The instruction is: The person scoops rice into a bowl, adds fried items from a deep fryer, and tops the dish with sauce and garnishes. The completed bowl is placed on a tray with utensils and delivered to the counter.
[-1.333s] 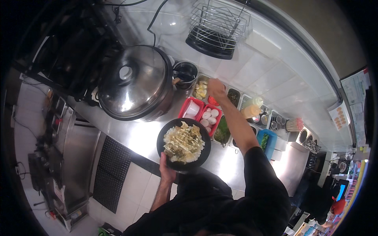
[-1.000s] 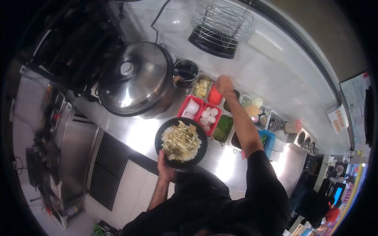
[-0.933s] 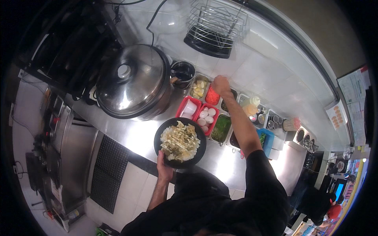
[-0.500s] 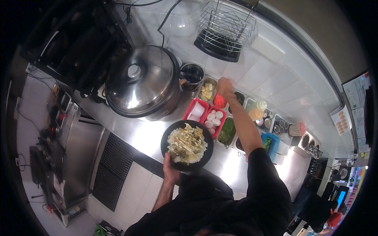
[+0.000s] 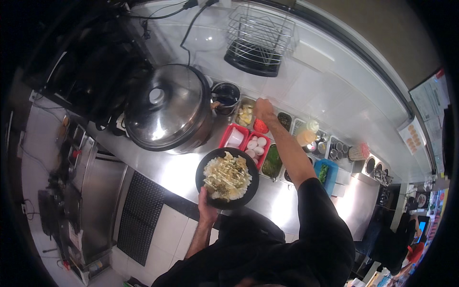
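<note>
Head: your left fingers (image 5: 204,196) holding round black bowl (image 5: 254,180) near steel desk (image 5: 279,205) edge; right fingers (image 5: 263,108) at orange shreds (image 5: 260,126), grip unclear.

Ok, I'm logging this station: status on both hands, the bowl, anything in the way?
Left hand holding black bowl; topped rice inside. Right hand at orange-red shreds, fingertips hidden. Right forearm above the metal containers, partly blocking view.

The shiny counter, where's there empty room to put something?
The counter shows bare metal between the big cooker and the black bowl, and right of the bowl, before the food tubs. Farther back, it's crowded with tubs.
</note>
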Motion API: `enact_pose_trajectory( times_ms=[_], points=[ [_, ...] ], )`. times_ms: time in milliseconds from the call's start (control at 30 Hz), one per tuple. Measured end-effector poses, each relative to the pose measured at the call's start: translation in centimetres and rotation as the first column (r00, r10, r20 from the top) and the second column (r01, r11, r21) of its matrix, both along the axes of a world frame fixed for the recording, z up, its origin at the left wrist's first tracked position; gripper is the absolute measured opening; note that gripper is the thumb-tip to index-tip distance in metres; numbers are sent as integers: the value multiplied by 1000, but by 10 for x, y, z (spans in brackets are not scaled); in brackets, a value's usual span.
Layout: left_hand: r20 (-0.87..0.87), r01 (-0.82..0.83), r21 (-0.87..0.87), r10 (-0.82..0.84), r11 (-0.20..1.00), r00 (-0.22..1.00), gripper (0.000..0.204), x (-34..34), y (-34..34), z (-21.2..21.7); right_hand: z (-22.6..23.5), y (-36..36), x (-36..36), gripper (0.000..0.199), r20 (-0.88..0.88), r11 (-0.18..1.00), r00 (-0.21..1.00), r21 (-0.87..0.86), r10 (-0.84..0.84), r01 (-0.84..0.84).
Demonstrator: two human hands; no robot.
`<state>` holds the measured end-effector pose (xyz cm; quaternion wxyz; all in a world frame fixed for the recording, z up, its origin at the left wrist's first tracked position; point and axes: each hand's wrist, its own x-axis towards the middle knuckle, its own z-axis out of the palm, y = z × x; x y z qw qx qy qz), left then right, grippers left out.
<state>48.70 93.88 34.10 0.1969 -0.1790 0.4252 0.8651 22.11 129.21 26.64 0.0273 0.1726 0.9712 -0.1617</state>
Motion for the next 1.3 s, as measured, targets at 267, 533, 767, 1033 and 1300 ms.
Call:
enact_pose_trajectory(
  times_ms=[267,533,767,1033,1300],
  points=[
    [1,-31,9,31,999,1000,68,6,1,1,-31,46,-14,19,-5,981,990,139,139,-137],
    [16,88,36,-88,996,996,68,-5,6,13,54,61,58,24,-287,960,958,-263,15,-94],
    [16,154,9,-154,988,988,74,-7,6,5,37,39,33,21,-211,953,931,121,298,-278],
    [-9,50,-1,-50,999,999,65,16,-2,-23,6,-2,-21,16,236,743,816,339,527,-578],
    [8,11,56,-11,998,1000,66,14,2,-16,31,33,12,15,16,835,874,290,485,-468]
  ],
)
